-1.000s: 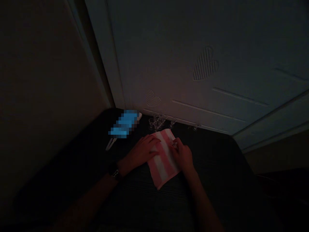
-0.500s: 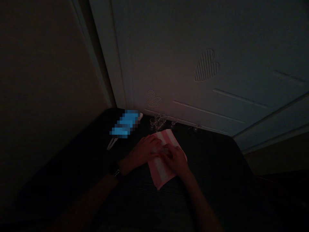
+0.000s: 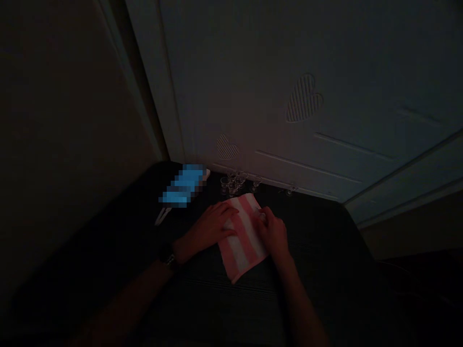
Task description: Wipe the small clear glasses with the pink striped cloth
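Note:
A pink-and-white striped cloth (image 3: pixel 243 241) lies spread on the dark table. My left hand (image 3: pixel 219 221) rests on the cloth's left side with its fingers stretched out and apart, holding nothing that shows. Over the right edge of the cloth, my right hand (image 3: pixel 273 231) is closed, thumb and fingers pinching a small clear glass (image 3: pixel 262 214). Much of this piece is hidden by the fingers, and the dim light blurs its shape. Just beyond the cloth stand several small clear glasses (image 3: pixel 233 183), with a separate one (image 3: pixel 255 184) to their right.
A phone-like device with a blurred blue screen (image 3: pixel 184 185) and a white strap lies at the back left. Another small clear item (image 3: pixel 289 190) sits farther right. Behind the dark table (image 3: pixel 318 250) rises a pale panel (image 3: pixel 253 96) with heart reliefs.
My right hand has moved right, away from my left hand, carrying the small clear glass. More of the cloth's middle shows. My left hand stays on the cloth; the view has shifted slightly.

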`<action>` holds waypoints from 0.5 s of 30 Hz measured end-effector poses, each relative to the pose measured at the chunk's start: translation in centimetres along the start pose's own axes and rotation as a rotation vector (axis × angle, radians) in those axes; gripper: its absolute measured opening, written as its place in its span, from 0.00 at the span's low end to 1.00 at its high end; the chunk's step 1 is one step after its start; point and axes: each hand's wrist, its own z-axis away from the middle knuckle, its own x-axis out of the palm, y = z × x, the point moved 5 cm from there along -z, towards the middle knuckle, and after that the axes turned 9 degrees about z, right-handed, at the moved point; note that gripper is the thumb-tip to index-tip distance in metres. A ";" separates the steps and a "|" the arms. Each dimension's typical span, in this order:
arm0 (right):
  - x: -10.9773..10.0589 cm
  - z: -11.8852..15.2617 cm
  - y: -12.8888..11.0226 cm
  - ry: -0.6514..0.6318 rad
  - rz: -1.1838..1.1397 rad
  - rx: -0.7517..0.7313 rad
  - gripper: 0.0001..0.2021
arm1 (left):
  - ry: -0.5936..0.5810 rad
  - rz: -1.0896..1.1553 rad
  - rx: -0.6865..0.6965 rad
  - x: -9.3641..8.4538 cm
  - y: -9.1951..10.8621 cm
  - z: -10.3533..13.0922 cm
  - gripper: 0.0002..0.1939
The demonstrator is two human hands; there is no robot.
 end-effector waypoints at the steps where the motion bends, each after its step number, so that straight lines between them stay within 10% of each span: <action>1: 0.0 0.0 0.0 0.014 -0.004 -0.014 0.11 | 0.001 -0.005 0.000 0.0 0.0 0.0 0.23; 15: 0.6 1.3 -4.0 -0.046 -0.142 -0.406 0.15 | 0.011 0.006 0.010 -0.2 0.5 0.0 0.20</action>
